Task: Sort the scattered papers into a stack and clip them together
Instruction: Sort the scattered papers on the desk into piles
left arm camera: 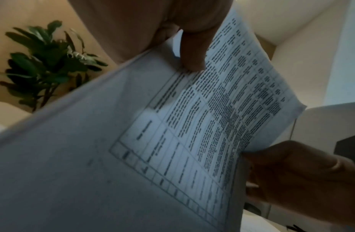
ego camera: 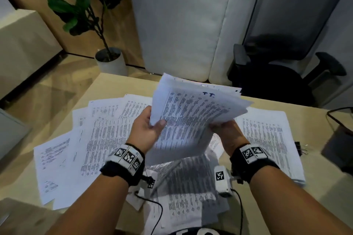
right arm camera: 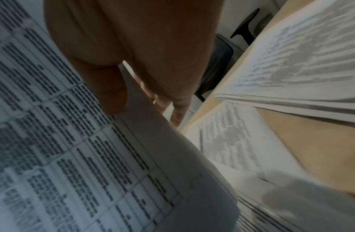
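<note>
A person's two bare hands hold a bundle of white printed sheets (ego camera: 193, 120) lifted above a pale wooden desk (ego camera: 107, 86). The left hand (ego camera: 147, 129) grips the bundle's left edge, thumb on the top page and fingers curled underneath. The right hand (ego camera: 227, 131) pinches the bundle's lower right edge in the same way. The bundle's long axis runs away from both grips, tilting up and towards the far side of the desk, and its far corners fan unevenly, so the sheets are not yet squared.

Beneath and to the left of the grips, loose white printed pages (ego camera: 80, 143) lie overlapping on the desk, nearer the left hand. To the right of the right hand lies a flatter pile of printed pages (ego camera: 267, 139). Just past that pile's right edge, well out from the right hand, sits a small black binder clip (ego camera: 300, 149). Judging from this, the right hand is the nearer one for reaching the clip once the gathering is finished.

Beyond the desk stands a black mesh-backed office chair (ego camera: 286, 34), a white padded wall panel (ego camera: 181, 25), and a green leafy plant in a white pot (ego camera: 86, 15).
</note>
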`<state>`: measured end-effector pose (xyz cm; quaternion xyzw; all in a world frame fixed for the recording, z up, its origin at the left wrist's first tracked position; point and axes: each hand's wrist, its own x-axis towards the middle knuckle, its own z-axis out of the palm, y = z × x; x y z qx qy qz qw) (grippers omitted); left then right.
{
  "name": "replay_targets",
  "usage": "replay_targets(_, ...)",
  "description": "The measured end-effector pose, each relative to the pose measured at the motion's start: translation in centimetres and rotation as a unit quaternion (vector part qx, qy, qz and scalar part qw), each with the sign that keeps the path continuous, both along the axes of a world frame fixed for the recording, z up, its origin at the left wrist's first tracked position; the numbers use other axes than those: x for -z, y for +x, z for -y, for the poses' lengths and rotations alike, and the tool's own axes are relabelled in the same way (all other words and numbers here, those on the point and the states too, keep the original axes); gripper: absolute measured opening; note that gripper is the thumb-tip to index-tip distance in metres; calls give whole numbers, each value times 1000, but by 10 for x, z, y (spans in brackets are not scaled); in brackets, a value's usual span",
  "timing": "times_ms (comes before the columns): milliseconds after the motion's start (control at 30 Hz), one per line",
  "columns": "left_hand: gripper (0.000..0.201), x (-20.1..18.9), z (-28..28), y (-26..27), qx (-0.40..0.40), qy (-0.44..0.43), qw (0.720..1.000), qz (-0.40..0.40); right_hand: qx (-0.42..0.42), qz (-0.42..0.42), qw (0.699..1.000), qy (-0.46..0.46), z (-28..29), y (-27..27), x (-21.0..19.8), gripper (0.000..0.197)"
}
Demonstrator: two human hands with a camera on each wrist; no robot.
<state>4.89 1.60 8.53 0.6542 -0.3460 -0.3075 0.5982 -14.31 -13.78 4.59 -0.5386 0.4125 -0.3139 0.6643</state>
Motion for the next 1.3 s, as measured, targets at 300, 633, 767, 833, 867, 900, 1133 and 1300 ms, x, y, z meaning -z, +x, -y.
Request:
replay_targets(300, 68, 2, -11, -11, -70, -56, 995, 40, -22, 22, 998, -45, -25, -2, -29, 53)
replay_targets(633, 44, 10, -13, -27, -113, -34, 993, 3, 31, -9, 997, -73, -48, -3, -28, 51)
replay_targets(767, 40, 55, -27, -30, -101, 119, 986, 51, -38, -127, 989, -63, -59, -12, 20, 37)
replay_targets(833, 47, 82, -37, -32, -58, 226, 969, 80, -105, -211, 971, -36, -62, -21, 46, 32)
replay_targets(867, 51, 93, -41, -33, -37, 275, 956, 92, -129, -249, 960, -15, -62, -25, 58, 31)
replay_targets(900, 52, 100, -44, -34, -25, 311, 944, 106, -138, -278, 951, -8, -62, -29, 67, 28)
replay_targets(1133, 37, 79, -8, -36, 43, 272, 949, 154, 26, -266, 964, 9, -32, -47, 54, 13)
replay_targets(1300, 13, 69, 34, -73, 70, 271, 955, 99, 101, -369, 923, -33, -7, -91, 61, 20)
